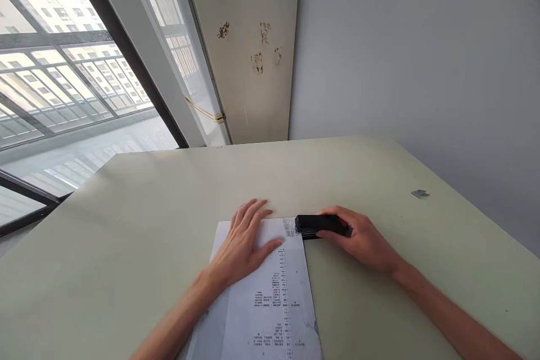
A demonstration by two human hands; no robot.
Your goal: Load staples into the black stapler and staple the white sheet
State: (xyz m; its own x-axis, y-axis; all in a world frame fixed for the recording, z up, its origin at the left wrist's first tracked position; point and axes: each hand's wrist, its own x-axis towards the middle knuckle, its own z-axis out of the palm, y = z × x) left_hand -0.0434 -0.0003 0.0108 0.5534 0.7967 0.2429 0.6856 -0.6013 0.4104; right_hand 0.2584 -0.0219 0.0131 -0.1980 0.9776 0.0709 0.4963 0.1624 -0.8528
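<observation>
Printed paper sheets (270, 292) lie flat on the pale table, their lower end cut off by the bottom of the view. My left hand (244, 244) rests on the upper left part of the paper, fingers stretched out and thumb apart. In my right hand (358, 236) is a black stapler (314, 224), gripped at its right end between thumb and fingers. The stapler's front end sits at the paper's upper right corner, overlapping its edge. How many sheets are stacked I cannot tell.
The pale greenish table (147, 225) spreads around the paper. A small grey scrap (420, 194) lies at the right. Beyond the far edge stand a grey wall (400, 56), a stained beige panel (248, 90) and a dark-framed window (122, 45) at the left.
</observation>
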